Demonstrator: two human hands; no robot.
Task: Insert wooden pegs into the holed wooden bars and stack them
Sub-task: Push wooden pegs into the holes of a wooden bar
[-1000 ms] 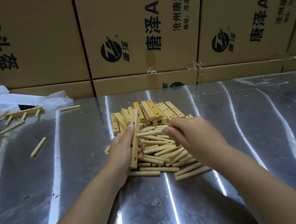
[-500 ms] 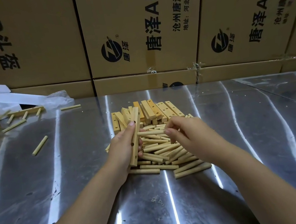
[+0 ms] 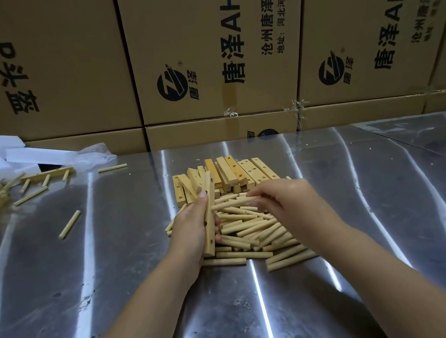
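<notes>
Over pile (image 3: pixel 257 231), L hand (image 3: pixel 192 232) grips bar (image 3: pixel 211 214), R hand (image 3: pixel 289 201) pinches peg (image 3: pixel 233 204), prob. touching bar.

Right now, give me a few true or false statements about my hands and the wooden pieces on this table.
1. The left hand grips a holed bar. True.
2. The right hand is empty. False: it pinches a peg, held crosswise toward the bar.
3. The loose pegs lie heaped nearer the person than the spare bars. True.
4. The table is wooden. False: it is shiny metal.
5. Cardboard boxes stand behind the table. True.
</notes>
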